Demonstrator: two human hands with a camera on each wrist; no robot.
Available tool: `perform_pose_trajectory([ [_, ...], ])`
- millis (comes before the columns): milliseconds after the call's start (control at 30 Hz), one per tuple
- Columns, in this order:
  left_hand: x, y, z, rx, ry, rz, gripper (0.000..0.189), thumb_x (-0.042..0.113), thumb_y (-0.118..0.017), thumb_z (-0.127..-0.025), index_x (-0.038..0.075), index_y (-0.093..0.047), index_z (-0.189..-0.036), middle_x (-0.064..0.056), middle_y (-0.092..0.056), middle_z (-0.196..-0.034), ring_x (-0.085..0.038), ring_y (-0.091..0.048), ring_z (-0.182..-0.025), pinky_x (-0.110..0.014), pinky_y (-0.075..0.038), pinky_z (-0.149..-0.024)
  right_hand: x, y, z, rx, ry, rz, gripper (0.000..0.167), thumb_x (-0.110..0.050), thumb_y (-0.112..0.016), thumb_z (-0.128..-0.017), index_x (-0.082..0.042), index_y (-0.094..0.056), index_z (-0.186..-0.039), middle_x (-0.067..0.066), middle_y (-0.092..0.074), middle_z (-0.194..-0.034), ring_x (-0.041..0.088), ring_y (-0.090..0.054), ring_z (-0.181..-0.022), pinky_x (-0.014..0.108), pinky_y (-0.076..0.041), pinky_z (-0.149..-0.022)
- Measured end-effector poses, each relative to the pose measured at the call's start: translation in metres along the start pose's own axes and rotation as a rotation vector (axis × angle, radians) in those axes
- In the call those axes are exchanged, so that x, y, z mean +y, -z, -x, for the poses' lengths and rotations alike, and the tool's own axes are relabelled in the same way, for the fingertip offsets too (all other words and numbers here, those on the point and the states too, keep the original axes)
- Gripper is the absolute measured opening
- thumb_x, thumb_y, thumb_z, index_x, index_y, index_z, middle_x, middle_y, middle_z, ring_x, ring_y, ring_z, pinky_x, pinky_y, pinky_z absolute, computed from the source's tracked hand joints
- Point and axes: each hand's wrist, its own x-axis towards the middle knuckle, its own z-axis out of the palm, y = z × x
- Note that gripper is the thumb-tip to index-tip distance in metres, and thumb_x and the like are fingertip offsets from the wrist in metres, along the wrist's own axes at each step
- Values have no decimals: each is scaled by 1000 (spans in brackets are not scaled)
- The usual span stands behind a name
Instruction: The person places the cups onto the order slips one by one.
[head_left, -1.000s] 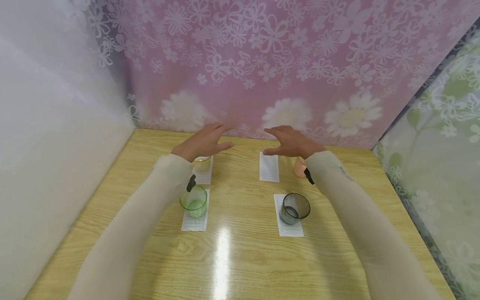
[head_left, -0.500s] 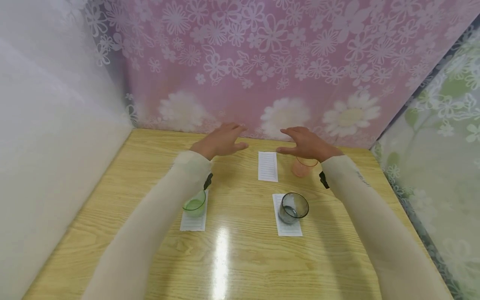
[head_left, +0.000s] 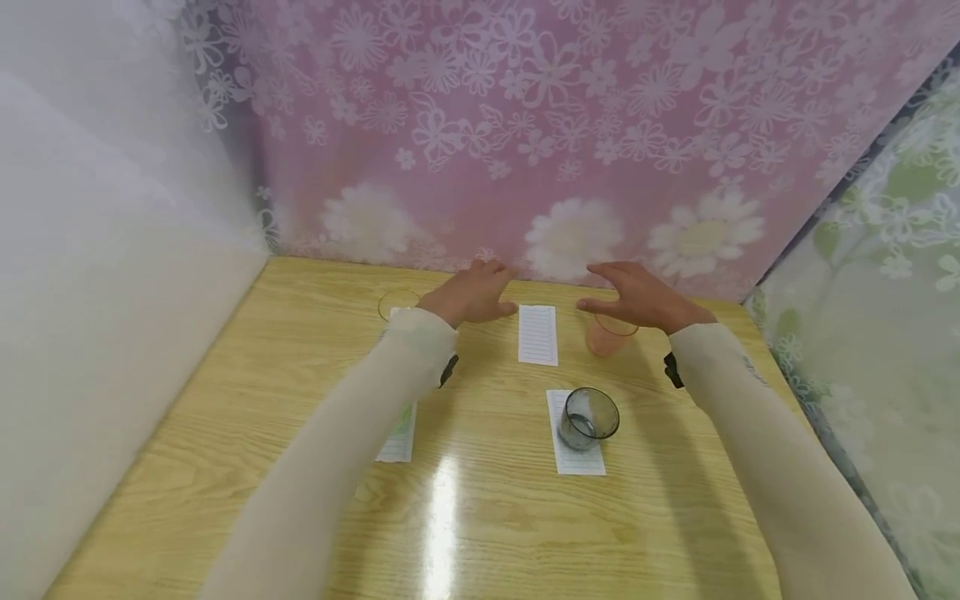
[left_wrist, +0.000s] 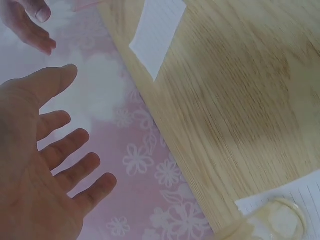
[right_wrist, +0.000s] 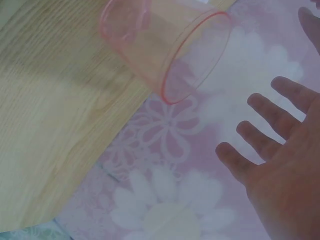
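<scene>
My left hand (head_left: 472, 293) hovers over the back of the table with fingers spread and nothing in it. Just right of it, my right hand (head_left: 641, 296) is held up too, its fingers extended, palm turned towards the left one. Below the right hand stands a clear pink cup (head_left: 604, 342), whose rim the hand overlaps in the head view. A yellowish clear cup (left_wrist: 282, 222) stands near my left wrist, partly behind the sleeve. Nearer me is a smoky grey glass cup (head_left: 588, 421) on a lined paper slip (head_left: 581, 463). My left sleeve hides most of a green cup (head_left: 405, 418).
Another lined slip (head_left: 537, 335) lies between the hands with no cup on it. The wooden table (head_left: 495, 500) meets a pink floral curtain (head_left: 480, 167) at the back. A white wall (head_left: 112, 250) rises at the left, a green floral cloth (head_left: 862, 333) at the right.
Both hands have moved to the right with their fingers still extended. My left sleeve now covers most of the green cup. The cups and slips stay where they were.
</scene>
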Motion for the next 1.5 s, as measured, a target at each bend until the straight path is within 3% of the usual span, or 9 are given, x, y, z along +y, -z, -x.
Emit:
perform_pose_trajectory([
  [367, 13, -27, -21, -39, 24, -15, 73, 41, -57, -114, 19, -26, -175, -8, -23, -182, -37, -16, -170, -61, -23, -136, 19, -9, 5, 9, 5, -46, 88, -56, -63, -108, -6, -31, -172, 27, -32, -175, 52, -27, -162, 74, -24, -129],
  [700, 12, -46, -23, -72, 66, 47, 71, 38, -59, -114, 22, -27, -175, -2, -25, -182, -34, -18, -170, -57, -24, -136, 31, -15, 17, 7, -15, -102, 89, -56, -66, -106, -7, -31, -173, 27, -32, -175, 52, -28, -162, 76, -27, -127],
  [1133, 9, -77, -32, -53, 80, 28, 72, 37, -57, -115, 18, -24, -176, -2, -20, -184, -34, -19, -169, -57, -22, -137, 46, -27, 29, 16, -56, -162, 95, -59, -68, -104, -6, -29, -173, 24, -30, -177, 51, -26, -163, 75, -27, -127],
  [1500, 3, -92, -34, -67, 64, 21, 73, 37, -54, -115, 18, -21, -176, 0, -11, -186, -32, -16, -170, -59, -21, -137, 53, -40, 31, 71, -51, -169, 95, -61, -71, -102, -6, -35, -171, 25, -48, -166, 49, -40, -156, 74, -37, -121],
])
